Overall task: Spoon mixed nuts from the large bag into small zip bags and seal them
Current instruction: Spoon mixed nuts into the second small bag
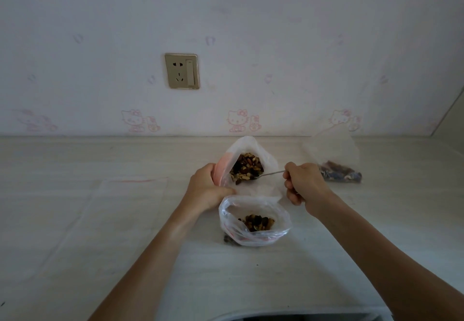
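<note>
Left hand (209, 190) gripping the large bag (247, 167) at its pink rim, fingers curled round it, mouth held wide on the tabletop (100, 220). Scooping step: spoon (267, 174) dipped into the nuts, pinched by right hand (305, 185). Next, probably: lift level, tip into the open small zip bag (254, 222) just in front. Far right, a filled bag (336, 167).

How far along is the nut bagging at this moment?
Looks done: one filled small bag lies aside at right; its seal is unclear. In hand: the left hand holds the large bag open, the right hand dips the spoon in. Left: the open zip bag is part-filled and unsealed.
</note>
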Tool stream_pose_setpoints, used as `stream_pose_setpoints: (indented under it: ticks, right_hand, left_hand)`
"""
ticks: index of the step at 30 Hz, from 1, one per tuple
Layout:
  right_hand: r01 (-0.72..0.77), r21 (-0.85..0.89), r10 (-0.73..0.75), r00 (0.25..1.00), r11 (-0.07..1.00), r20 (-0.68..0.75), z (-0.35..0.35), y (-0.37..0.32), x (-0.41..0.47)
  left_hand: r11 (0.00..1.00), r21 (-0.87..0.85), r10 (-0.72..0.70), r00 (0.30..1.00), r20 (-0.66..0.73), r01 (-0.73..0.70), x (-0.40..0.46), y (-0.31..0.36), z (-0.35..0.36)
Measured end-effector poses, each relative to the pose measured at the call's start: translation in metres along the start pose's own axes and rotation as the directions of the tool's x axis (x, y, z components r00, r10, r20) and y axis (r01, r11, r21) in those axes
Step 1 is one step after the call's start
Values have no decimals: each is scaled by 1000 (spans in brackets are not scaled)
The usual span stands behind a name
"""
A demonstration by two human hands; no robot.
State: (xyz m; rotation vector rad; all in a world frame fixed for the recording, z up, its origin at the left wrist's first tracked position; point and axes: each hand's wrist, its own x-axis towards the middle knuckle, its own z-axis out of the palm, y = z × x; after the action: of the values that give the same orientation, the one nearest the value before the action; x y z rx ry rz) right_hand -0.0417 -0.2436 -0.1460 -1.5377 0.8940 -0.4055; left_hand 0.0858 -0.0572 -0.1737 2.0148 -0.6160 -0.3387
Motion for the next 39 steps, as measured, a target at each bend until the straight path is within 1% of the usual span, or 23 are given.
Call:
stream_pose_setpoints:
  ticks: [4,7,10,13,17,20,26,29,31,35,37,39]
  right_hand:
    - [14,5,-14,999,1000,34,9,-1,0]
    - [73,-12,-72,997,997,39,16,-1,-1]
    - [130,-75,-127,991,989,45,17,4,-1]
    - [132,-81,-128,990,988,51,14,9,0]
    - [70,-20,-69,996,997,55,11,13,2]
    - [56,26,-58,996,998,67,10,15,2]
    - [161,60,-164,985,985,59,-3,8,-2]
    - [212,81,-216,976,974,40,-11,-1,-8]
    - [243,105,-249,967,964,46,-19,-7,-15]
    - [277,147,-289,955,950,69,-39,-12,-34]
    - [275,177,-293,952,945,86,-47,-10,-45]
    - [266,196,-293,948,944,122,-54,-5,-56]
  left_hand:
    - [1000,-10,2,1000,2,-2,0,0,1]
    - [1000,-15,5,1000,0,-5,-1,0,0]
    - [999,-46,6,1000,-3,-6,-2,-1,0]
    - [995,-98,12,1000,-18,-14,-3,-1,1]
    - [985,-166,28,995,-92,-43,-6,-2,5]
    - [979,-187,52,987,-153,-81,-5,0,8]
    - [959,-254,69,973,-222,-126,-6,1,11]
    - [968,-214,82,970,-230,-133,-5,3,4]
    - [978,-137,122,960,-251,-160,-7,4,-2]
    - [958,92,287,885,-367,-272,-16,-1,-8]
    - [938,156,346,869,-355,-310,-25,-2,-11]
    - [924,177,378,871,-314,-338,-38,2,-14]
